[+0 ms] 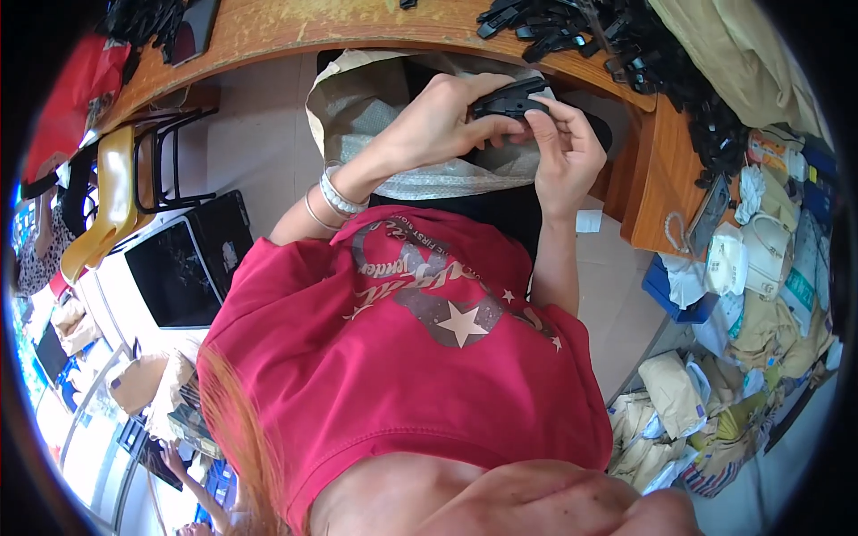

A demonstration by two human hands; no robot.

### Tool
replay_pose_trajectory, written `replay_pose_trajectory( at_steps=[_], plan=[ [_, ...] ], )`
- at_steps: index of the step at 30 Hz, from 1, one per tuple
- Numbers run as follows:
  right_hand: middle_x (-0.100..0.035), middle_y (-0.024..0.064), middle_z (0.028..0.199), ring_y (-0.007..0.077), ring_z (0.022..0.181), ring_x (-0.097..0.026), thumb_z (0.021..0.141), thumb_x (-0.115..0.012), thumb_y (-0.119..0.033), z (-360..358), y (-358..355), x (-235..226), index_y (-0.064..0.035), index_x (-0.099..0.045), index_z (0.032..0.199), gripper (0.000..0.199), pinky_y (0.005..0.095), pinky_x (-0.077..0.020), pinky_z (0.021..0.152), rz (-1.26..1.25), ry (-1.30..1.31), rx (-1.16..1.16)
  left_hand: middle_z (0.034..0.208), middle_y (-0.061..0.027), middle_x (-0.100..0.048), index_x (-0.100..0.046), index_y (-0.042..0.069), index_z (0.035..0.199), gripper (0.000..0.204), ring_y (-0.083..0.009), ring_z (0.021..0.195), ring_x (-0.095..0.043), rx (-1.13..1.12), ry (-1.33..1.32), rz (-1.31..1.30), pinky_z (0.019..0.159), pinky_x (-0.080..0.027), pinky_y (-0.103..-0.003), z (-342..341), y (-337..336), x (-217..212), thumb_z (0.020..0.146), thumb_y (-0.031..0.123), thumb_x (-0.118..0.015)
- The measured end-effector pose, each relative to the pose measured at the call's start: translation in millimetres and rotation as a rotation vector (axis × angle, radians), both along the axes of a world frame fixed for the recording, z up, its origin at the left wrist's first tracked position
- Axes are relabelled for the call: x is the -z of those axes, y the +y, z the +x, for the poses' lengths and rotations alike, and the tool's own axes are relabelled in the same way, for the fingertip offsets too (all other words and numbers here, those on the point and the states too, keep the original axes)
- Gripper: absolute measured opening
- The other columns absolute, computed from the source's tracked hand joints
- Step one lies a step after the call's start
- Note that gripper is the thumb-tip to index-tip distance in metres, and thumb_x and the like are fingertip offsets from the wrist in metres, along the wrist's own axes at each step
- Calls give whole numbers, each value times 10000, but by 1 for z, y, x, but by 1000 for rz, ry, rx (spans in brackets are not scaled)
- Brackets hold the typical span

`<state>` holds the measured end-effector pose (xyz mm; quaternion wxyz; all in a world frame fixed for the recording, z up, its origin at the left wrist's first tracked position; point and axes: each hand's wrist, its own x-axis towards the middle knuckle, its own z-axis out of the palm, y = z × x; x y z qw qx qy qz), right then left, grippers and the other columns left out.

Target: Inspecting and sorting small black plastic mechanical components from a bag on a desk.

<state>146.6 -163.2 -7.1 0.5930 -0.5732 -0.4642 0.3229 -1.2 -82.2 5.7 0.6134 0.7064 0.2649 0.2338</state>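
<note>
Both my hands are raised over my lap and grip one small black plastic part (511, 98). My left hand (435, 123), with pale bracelets on its wrist, wraps the part's left end. My right hand (565, 150) pinches its right end with thumb and fingers. Under the hands stands an open beige woven sack (357, 107) with a dark inside. My red printed shirt (402, 348) fills the lower middle of the view.
A curved wooden table (295, 27) runs along the top, with heaps of black plastic parts (643, 54) on its right side. A yellow chair (112, 201) and dark flat panels (174, 272) are on the left. Beige packets (670, 393) and a blue bin (670, 290) lie to the right.
</note>
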Motion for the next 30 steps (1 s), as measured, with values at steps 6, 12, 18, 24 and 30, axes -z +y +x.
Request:
replay_pose_trajectory(
  at_steps=[6, 12, 18, 24, 30],
  plan=[
    [-608, 75, 963, 101, 838, -581, 824, -707, -58, -6, 13, -2, 49, -571, 1115, 338, 212, -484, 768, 50, 281, -17, 804, -105, -672, -579, -45, 1164, 328, -107, 710, -644, -111, -57, 113, 625, -538, -245, -8, 0, 10, 850, 29, -636],
    [-607, 54, 892, 85, 785, -583, 822, -693, -24, 2, 17, 12, 57, -600, 1064, 271, 190, -473, 740, -10, 116, -36, 808, -107, -676, -580, -33, 1178, 339, -126, 745, -665, -101, -25, 324, 646, -538, -249, -11, 10, 17, 850, 36, -635],
    [-603, 88, 980, 210, 838, -592, 813, -631, 7, 40, 55, 25, -49, -679, 1012, 212, 306, -477, 706, 137, -712, 119, 507, 24, -499, -657, 20, 1031, 334, -40, 406, -470, -227, -6, -183, 374, -340, -180, -17, 45, 14, 951, 322, -540],
    [-515, 97, 1223, 281, 1090, -494, 768, -661, -6, 66, 82, 38, -119, -691, 1028, 285, 399, -398, 851, 290, -1186, 103, 707, -97, -627, -545, -14, 828, 250, -191, 664, -646, -353, 136, -398, 552, -497, -306, 24, 122, -1, 906, 211, -620],
    [-587, 73, 1138, 259, 1077, -533, 755, -687, -6, 67, 84, 41, -74, -668, 1031, 286, 380, -392, 865, 404, -1102, 131, 729, -240, -619, -530, -26, 874, 226, -420, 697, -616, -395, 373, 733, 587, -506, -465, 66, 139, 29, 831, 169, -637]
  ],
)
